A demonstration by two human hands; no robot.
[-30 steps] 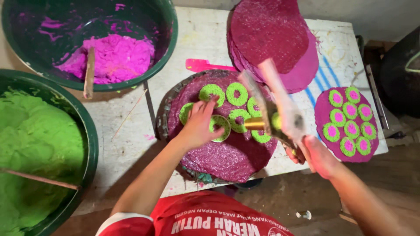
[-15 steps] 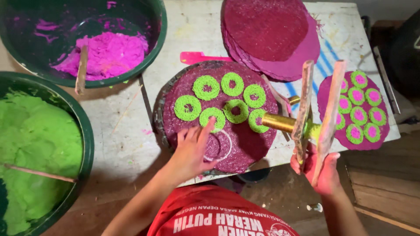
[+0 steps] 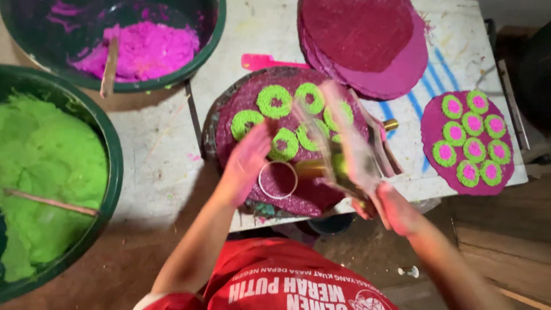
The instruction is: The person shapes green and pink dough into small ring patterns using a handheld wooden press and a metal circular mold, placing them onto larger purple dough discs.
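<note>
Green dough rings [image 3: 274, 101] lie on the dark purple round mat [image 3: 287, 189] at the middle of the white table [image 3: 155, 138], six or so in a loose cluster on the mat's far half. Just in front of them sits an empty ring mould [image 3: 278, 179], a thin pale hoop resting flat on the mat. The left hand [image 3: 245, 161] reaches over the mat beside this hoop, fingers spread and loosely open, touching or nearly touching the mat and clasping nothing that shows.

Half a second ago that hand was pressing down near the hoop's place with the hoop only faintly outlined; now the hoop stands clear and unfilled, so one more ring appears to be starting. The right hand [image 3: 393, 206] is closed around a hinged wooden press [image 3: 344, 149] with a brass-coloured tube. A moment ago the press stood upright off the mat's right edge; now it swings in over the mat, blurred by motion, its tip over the rings.

Further out, to the right, a smaller purple mat [image 3: 436, 172] carries nine finished rings [image 3: 473, 150], green with pink centres. A stack of bare purple mats [image 3: 367, 46] lies at the far side, with a pink scraper [image 3: 267, 62] next to it. On the left stand two green basins: one with pink dough [image 3: 143, 49], one with green dough [image 3: 40, 172], each with a wooden stick.
</note>
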